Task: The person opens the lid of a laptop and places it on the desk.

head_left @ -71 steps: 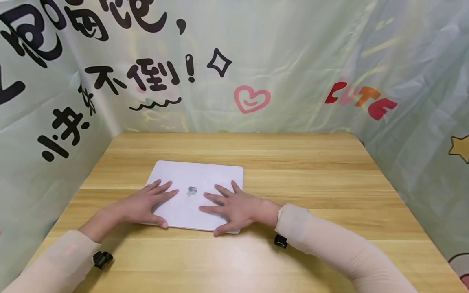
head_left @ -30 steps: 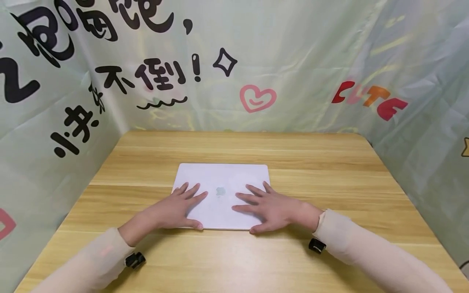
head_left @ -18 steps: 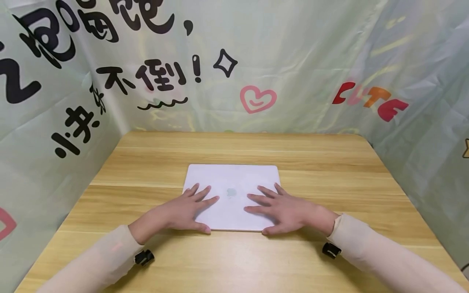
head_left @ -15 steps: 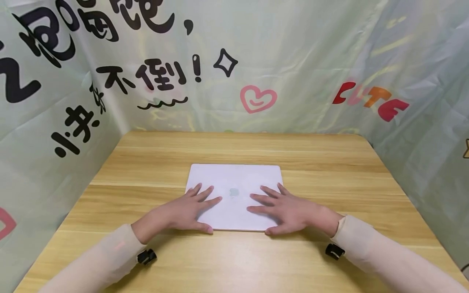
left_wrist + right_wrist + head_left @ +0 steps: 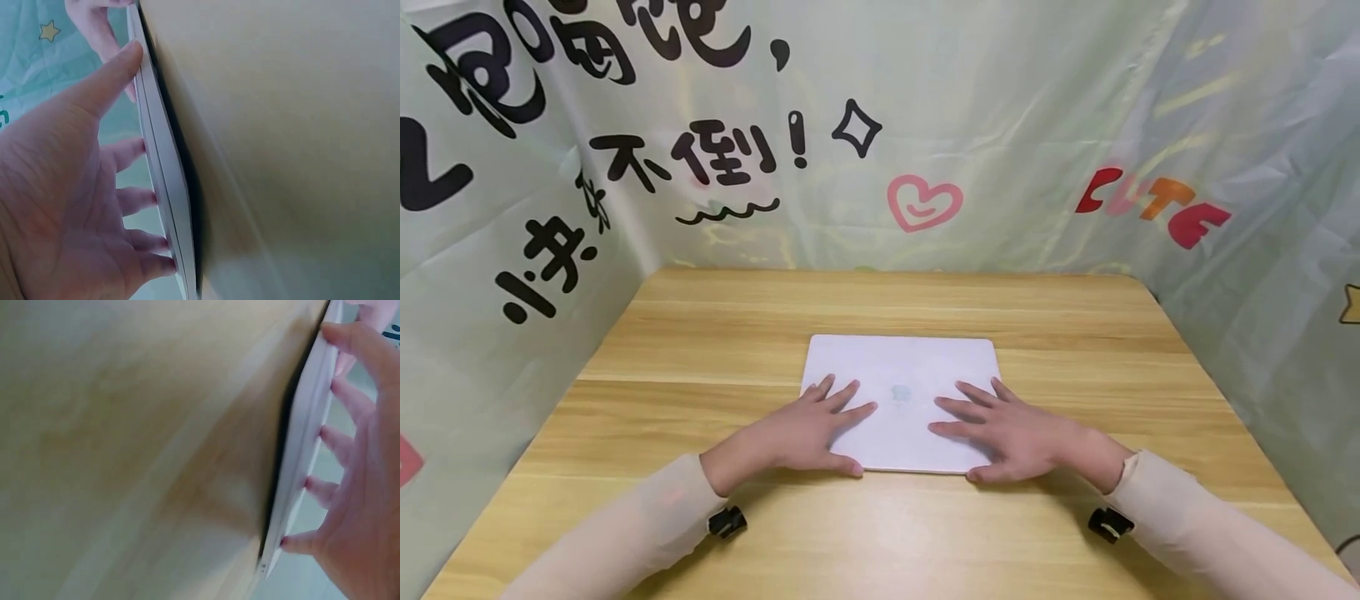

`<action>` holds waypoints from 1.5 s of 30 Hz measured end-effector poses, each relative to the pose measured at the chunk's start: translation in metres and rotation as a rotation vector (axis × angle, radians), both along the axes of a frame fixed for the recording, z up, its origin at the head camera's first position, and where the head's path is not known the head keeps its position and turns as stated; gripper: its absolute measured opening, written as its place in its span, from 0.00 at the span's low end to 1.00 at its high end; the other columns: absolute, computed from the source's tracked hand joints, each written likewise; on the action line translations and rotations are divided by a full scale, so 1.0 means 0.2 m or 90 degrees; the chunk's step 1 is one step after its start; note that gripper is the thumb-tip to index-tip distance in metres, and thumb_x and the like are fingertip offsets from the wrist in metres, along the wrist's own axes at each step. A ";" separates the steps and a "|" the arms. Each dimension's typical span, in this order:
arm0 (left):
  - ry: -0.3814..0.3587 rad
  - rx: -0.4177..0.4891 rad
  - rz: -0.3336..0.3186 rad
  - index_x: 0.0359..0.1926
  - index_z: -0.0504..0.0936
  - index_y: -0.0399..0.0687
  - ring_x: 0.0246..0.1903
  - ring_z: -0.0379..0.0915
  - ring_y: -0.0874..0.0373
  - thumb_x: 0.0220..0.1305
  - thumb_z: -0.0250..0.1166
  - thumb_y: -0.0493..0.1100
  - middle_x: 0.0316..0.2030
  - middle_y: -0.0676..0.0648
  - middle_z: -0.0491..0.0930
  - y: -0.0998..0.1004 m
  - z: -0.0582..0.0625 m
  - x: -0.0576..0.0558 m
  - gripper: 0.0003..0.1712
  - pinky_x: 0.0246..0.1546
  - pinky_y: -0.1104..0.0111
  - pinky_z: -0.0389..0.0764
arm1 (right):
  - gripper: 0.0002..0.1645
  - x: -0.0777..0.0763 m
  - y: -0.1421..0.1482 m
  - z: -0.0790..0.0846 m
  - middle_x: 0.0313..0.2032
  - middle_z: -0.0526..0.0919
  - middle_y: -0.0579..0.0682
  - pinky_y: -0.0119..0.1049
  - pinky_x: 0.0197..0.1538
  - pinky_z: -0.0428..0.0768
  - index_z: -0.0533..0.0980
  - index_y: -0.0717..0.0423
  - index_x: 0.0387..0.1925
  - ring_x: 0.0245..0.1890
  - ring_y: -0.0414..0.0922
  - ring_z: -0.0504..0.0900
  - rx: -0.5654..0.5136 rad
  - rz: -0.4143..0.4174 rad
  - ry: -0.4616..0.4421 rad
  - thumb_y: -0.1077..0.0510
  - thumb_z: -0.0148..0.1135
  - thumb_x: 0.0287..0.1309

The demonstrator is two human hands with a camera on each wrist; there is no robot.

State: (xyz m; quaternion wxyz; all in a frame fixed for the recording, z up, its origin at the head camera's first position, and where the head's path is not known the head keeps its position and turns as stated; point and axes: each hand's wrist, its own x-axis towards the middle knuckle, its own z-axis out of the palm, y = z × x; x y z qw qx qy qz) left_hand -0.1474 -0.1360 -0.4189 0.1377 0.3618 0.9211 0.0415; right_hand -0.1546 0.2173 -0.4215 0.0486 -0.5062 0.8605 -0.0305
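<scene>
Both my left hand [image 5: 808, 425] and right hand [image 5: 1011, 429] lie flat with fingers spread straight on the closed white rectangular laptop [image 5: 901, 367], thumbs at its near edge, steadying it mid-way across the wooden counter [image 5: 880, 308].

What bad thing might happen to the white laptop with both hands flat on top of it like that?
The closed laptop lies flat on the wooden table, with the left hand and right hand spread on its lid. Pressing hard might strain the lid. Sliding it might scuff its underside or the wood. The thumbs sit at the near edge, so a quick lift there might let it slip.
</scene>
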 end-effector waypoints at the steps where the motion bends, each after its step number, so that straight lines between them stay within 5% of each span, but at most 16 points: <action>1: 0.003 0.001 0.001 0.77 0.52 0.65 0.72 0.35 0.31 0.55 0.49 0.82 0.76 0.41 0.42 0.01 0.00 0.00 0.54 0.70 0.45 0.45 | 0.42 0.01 0.00 0.00 0.74 0.56 0.50 0.76 0.61 0.53 0.58 0.37 0.75 0.72 0.63 0.51 -0.004 -0.006 0.004 0.29 0.50 0.64; 7: 0.011 0.044 0.016 0.77 0.55 0.60 0.72 0.38 0.32 0.54 0.54 0.80 0.75 0.41 0.48 0.01 0.01 0.01 0.55 0.70 0.43 0.46 | 0.46 0.03 -0.13 0.01 0.69 0.65 0.53 0.66 0.64 0.60 0.63 0.44 0.72 0.69 0.59 0.61 -0.046 -0.021 0.072 0.25 0.51 0.60; 18: -0.027 0.216 0.126 0.76 0.54 0.49 0.74 0.36 0.38 0.47 0.67 0.75 0.76 0.40 0.46 -0.16 -0.05 0.01 0.63 0.69 0.42 0.43 | 0.38 0.02 -0.35 0.00 0.65 0.70 0.51 0.50 0.64 0.68 0.67 0.47 0.69 0.65 0.54 0.68 -0.039 0.072 0.161 0.31 0.48 0.66; 24: -0.054 0.235 0.150 0.77 0.49 0.45 0.73 0.37 0.36 0.40 0.70 0.76 0.75 0.38 0.44 -0.26 -0.07 0.05 0.72 0.67 0.39 0.47 | 0.38 0.03 -0.37 0.00 0.64 0.72 0.51 0.48 0.63 0.70 0.68 0.48 0.68 0.63 0.53 0.69 -0.009 0.087 0.191 0.30 0.47 0.67; 31: -0.084 0.208 0.147 0.76 0.42 0.34 0.73 0.36 0.38 0.35 0.71 0.77 0.75 0.34 0.44 -0.32 -0.10 0.07 0.81 0.69 0.42 0.40 | 0.37 0.03 -0.39 0.00 0.61 0.74 0.52 0.49 0.59 0.75 0.70 0.50 0.66 0.61 0.55 0.74 0.019 0.104 0.234 0.32 0.46 0.68; 45: -0.092 0.213 0.157 0.76 0.42 0.33 0.74 0.38 0.43 0.47 0.69 0.73 0.75 0.35 0.45 -0.34 -0.11 0.09 0.73 0.71 0.46 0.39 | 0.28 0.07 -0.40 -0.02 0.54 0.79 0.54 0.46 0.49 0.82 0.73 0.54 0.60 0.49 0.56 0.82 -0.031 0.130 0.317 0.42 0.50 0.67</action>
